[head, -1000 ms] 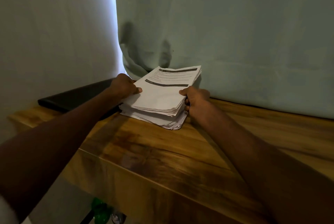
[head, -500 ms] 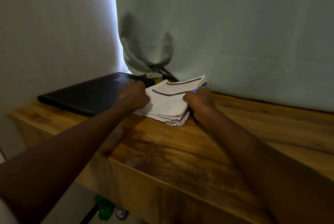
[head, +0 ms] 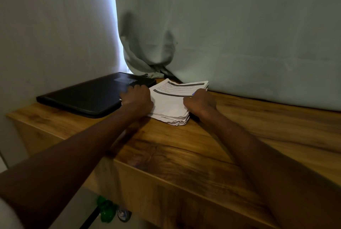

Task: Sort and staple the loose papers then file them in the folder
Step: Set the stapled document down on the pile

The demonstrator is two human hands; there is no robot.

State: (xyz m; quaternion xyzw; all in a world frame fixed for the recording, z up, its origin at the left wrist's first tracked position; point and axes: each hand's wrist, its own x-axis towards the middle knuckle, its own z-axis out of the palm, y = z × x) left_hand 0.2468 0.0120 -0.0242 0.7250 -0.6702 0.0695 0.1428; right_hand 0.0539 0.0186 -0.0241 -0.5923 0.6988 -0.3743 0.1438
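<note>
Folder: the black folder lies flat at the left end of the wooden desk, closed, with its near right corner hidden behind your left hand.
Left hand: your left hand sits at the left edge of the paper stack, knuckles toward you; its fingertips are out of sight, so you cannot tell whether they grip the sheets or only press on them.
Papers: the stack of papers rests on the desk between your two hands, just beside the folder; the print is too small to read, and the lower sheets fan unevenly at the near corner.
Right hand: your right hand is curled at the stack's right edge, covering it; something small and bluish peeks out at the knuckles, too hidden to name.
Curtain: a pale curtain hangs behind, touching the desk's back edge.
Below the desk: green shapes, blurred.
</note>
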